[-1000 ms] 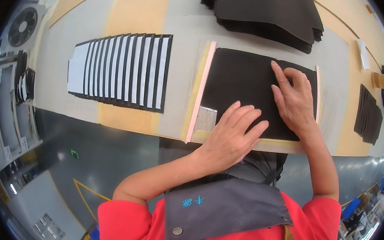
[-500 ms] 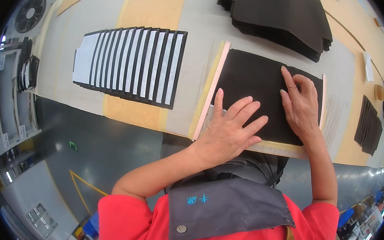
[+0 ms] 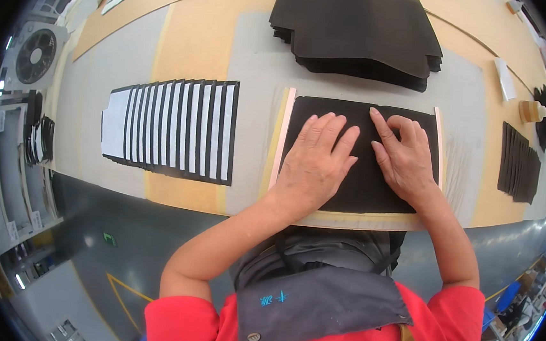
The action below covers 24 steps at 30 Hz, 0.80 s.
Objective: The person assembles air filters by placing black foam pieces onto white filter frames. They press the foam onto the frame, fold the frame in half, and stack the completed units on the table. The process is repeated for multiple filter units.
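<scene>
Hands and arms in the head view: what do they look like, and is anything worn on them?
They are a person's, with no cables. The left hand and right hand wear no gloves, and I see no rings. The left forearm and right forearm are bare, without visible watches or markings. Short, plain red sleeves cover the upper arms.

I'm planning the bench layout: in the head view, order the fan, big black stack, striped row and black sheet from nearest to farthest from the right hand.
1. Black sheet: directly under the right hand.
2. Big black stack: just beyond the sheet.
3. Striped row: left of the sheet.
4. Fan: near the picture's left rim.
</scene>
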Tool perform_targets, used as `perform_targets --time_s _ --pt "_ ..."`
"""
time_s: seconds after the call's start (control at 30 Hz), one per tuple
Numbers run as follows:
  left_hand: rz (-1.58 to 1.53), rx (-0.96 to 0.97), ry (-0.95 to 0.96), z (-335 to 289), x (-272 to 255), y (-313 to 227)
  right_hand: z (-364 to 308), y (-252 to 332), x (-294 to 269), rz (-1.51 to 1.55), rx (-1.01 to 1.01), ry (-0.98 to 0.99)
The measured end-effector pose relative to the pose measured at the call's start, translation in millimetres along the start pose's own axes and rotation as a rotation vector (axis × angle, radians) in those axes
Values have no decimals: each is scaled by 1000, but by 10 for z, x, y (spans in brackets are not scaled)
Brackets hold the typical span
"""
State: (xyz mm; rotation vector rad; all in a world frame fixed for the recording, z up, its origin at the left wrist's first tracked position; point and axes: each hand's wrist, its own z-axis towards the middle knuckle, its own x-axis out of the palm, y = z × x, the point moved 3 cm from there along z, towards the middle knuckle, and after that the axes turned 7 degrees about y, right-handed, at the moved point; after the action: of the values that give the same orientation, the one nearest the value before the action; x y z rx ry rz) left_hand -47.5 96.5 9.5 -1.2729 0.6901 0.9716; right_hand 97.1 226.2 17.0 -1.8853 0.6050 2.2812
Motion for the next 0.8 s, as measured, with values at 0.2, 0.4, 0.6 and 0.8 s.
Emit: perform_targets --time_s 0.2,0.4,0.6,0.8 --pt "33 -58 32 14 36 24 -15 -17 -22 56 14 -1" --pt "79 -40 70 84 -17 -54 -71 -76 -7 150 -12 -170" --pt "54 176 7 301 149 -104 -78 -91 13 150 -14 -174" --pt "0 146 12 279 149 -90 -45 -85 45 132 19 -125"
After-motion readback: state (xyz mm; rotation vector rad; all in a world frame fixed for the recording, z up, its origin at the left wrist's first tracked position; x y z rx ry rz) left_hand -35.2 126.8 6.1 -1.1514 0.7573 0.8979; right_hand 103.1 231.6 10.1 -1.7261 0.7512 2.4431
